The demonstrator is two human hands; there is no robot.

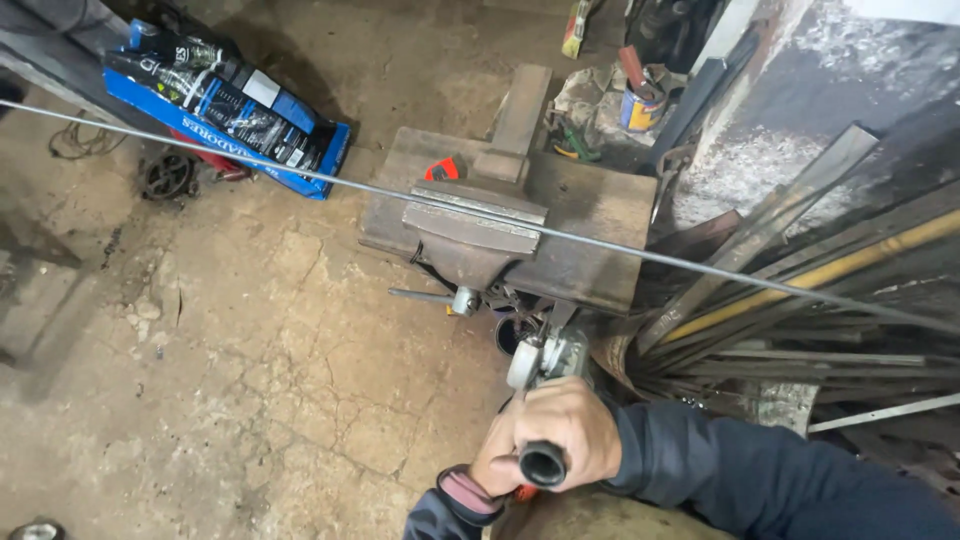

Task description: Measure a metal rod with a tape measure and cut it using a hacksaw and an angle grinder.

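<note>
The right hand (560,430) is a closed fist, fingers curled tight and knuckles up, at the end of a forearm in a dark blue sleeve that comes in from the lower right. The left hand (490,472) sits just below and left of it, mostly hidden, its wrist in a reddish cuff.

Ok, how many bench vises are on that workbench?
1: a grey metal bench vise at the front edge of the worn workbench, clamping the long thin steel rod. Others could be hidden.
</note>
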